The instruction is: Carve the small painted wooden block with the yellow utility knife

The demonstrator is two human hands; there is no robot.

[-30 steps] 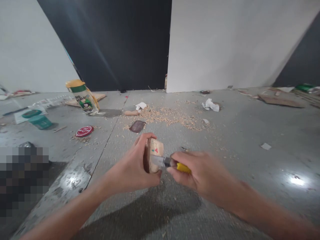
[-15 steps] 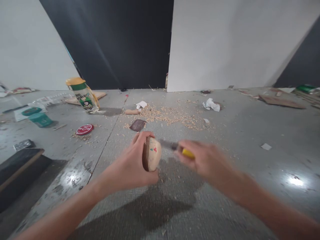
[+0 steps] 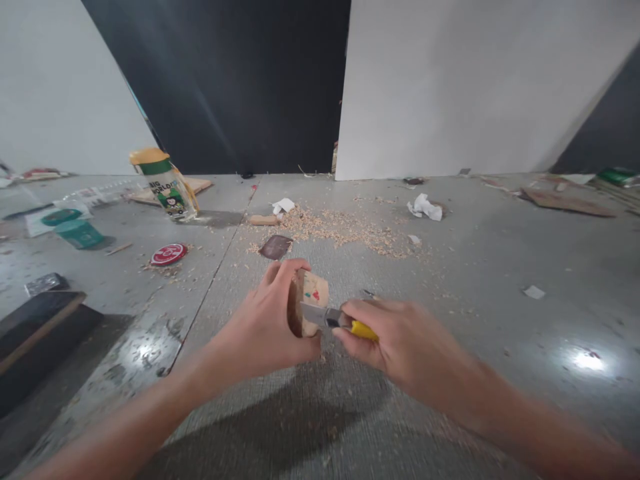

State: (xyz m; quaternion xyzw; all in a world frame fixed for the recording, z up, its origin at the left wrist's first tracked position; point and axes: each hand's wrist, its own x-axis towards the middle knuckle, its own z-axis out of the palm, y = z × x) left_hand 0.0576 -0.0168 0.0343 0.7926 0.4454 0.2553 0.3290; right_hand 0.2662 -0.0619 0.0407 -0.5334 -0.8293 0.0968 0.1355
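Note:
A pale wooden piece (image 3: 316,288) with small red and green marks is gripped between the thumb and fingers of my left hand (image 3: 270,320). My right hand (image 3: 390,333) is closed around a yellow and black utility knife (image 3: 364,330). The knife's metal blade (image 3: 313,313) points left and lies across the face of the wooden piece, close to my left thumb. Whether the edge has entered the wood cannot be made out.
Wood shavings (image 3: 340,230) lie beyond my hands, near a brown flat piece (image 3: 276,247) and crumpled tissue (image 3: 425,207). To the left are a yellow-lidded bottle (image 3: 167,190), a teal cup (image 3: 80,233), a red lid (image 3: 169,254) and a dark block (image 3: 40,340).
The knife has moved left and down, from beside the wooden piece to across its face. The wooden piece has turned slightly in my left hand.

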